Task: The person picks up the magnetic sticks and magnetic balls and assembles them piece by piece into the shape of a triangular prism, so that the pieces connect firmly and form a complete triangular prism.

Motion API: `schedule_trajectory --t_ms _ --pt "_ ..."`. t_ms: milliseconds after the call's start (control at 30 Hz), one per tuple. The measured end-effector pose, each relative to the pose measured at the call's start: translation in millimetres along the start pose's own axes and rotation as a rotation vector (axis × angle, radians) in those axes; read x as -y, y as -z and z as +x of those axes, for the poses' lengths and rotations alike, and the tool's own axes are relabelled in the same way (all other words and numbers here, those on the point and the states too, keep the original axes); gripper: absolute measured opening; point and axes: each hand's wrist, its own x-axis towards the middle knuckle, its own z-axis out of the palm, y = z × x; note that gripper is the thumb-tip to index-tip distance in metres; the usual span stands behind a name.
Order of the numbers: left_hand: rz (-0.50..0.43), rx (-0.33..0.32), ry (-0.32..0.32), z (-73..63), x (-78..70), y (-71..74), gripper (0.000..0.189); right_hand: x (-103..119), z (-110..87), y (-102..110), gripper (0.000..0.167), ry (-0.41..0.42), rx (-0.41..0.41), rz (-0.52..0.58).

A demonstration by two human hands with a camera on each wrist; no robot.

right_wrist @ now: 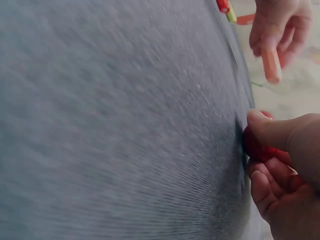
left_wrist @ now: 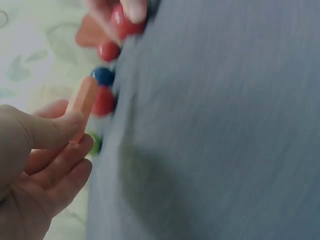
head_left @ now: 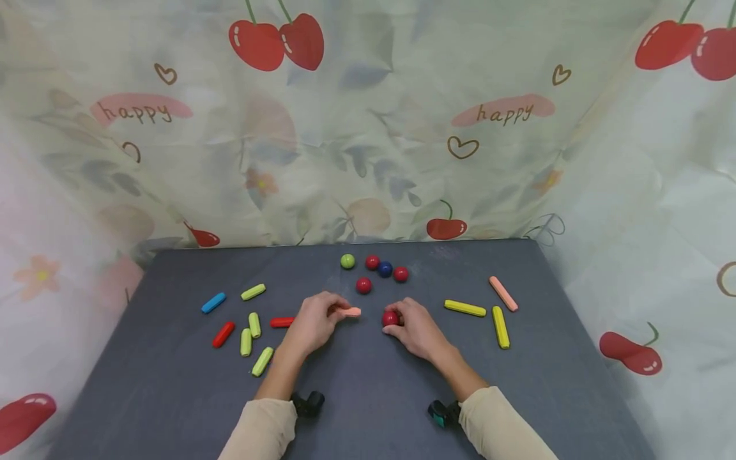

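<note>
- Peach stick (head_left: 351, 312) sits just off the desk's (head_left: 374, 402) centre toward 12 o'clock, one end hidden by the left grip (head_left: 313, 319).
- Red ball (head_left: 390, 319), at 3 o'clock from that stick, is partly covered by fingers of the right grip (head_left: 416, 327); whether it touches the desk, I cannot tell.
- One red stick (head_left: 282, 322) runs behind the left grip, so its 3 o'clock end is out of sight; the desk's 6 o'clock edge is cut off.
- Sticks at 9 to 10 o'clock: four pale green sticks (head_left: 246, 342), two red, one blue stick (head_left: 213, 303).
- Sticks between 2 and 3 o'clock: two yellow sticks (head_left: 465, 308), one second peach stick (head_left: 503, 294).
- Loose balls at 12 to 1 o'clock: three red balls (head_left: 363, 285), one blue ball (head_left: 385, 269), one green ball (head_left: 347, 261).
- Left grip pinches the peach stick, thumb and fingers parted only by its thickness.
- Right grip holds the red ball, thumb and fingers spread to its width.
</note>
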Motion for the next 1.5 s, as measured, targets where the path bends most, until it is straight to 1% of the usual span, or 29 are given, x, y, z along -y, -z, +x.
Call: schedule_trajectory --t_ms 100,233,400,533,633,700,767,833,900,967,1033,1100,1167,1200,1267,1367,1500 --pt "-0.051 0.004 -0.008 -9.8 -7.8 -13.1 0.018 1 -7.2 -1 0.04 0.012 0.006 0.009" --pt "-0.093 0.004 -0.005 -19.0 -15.0 -24.2 0.022 3 -15.8 -3 0.04 0.029 0.003 0.035" --pt "-0.089 0.026 -0.025 -23.5 -19.7 -33.9 0.021 2 -24.6 -5 0.04 0.058 0.005 0.024" --pt "-0.089 0.054 -0.044 -24.0 -18.9 -38.2 0.02 -1 -29.3 -5 0.04 0.078 -0.003 0.006" --pt "-0.127 0.087 -0.049 -21.1 -14.9 -33.9 0.023 -1 -30.0 -6 0.04 0.09 -0.011 -0.023" --pt "-0.162 0.102 -0.049 -14.7 -11.5 -26.7 0.027 -1 -29.9 -5 0.04 0.092 -0.009 -0.041" --pt "-0.188 0.083 -0.041 -2.2 -7.4 -17.0 0.031 -1 -29.5 -5 0.04 0.096 -0.009 -0.054" --pt "-0.187 0.029 -0.016 15.9 -2.6 -7.0 0.032 -1 -29.2 -4 0.039 0.101 -0.01 -0.056" --pt "-0.169 -0.037 0.004 37.7 3.9 1.4 0.031 -2 -29.0 -3 0.039 0.104 -0.007 -0.054" --pt "-0.134 -0.091 0.034 59.2 10.7 6.1 0.033 -2 -29.4 -3 0.039 0.107 0.004 -0.052" --pt "-0.1 -0.102 0.044 79.9 15.3 6.9 0.037 -3 -30.5 -2 0.04 0.101 0.02 -0.045" --pt "-0.059 -0.093 0.033 98.9 18.2 4.2 0.042 -4 -31.1 -1 0.04 0.094 0.036 -0.041" --pt "-0.011 -0.071 0.011 113.2 20.8 1.0 0.047 -3 -30.6 0 0.041 0.091 0.045 -0.037" --pt "0.017 -0.061 -0.002 118.3 22.2 -1.1 0.048 -3 -30.2 1 0.041 0.091 0.048 -0.035" --pt "0.069 -0.06 -0.015 122.4 26.6 -3.8 0.047 -1 -29.2 0 0.041 0.1 0.056 -0.027" --pt "0.11 -0.071 -0.027 120.9 29.5 -5.9 0.046 0 -28.9 0 0.04 0.105 0.066 -0.02" --pt "0.089 -0.096 -0.029 111.3 24.8 -0.6 0.045 -6 -28.4 2 0.04 0.102 0.048 -0.025"
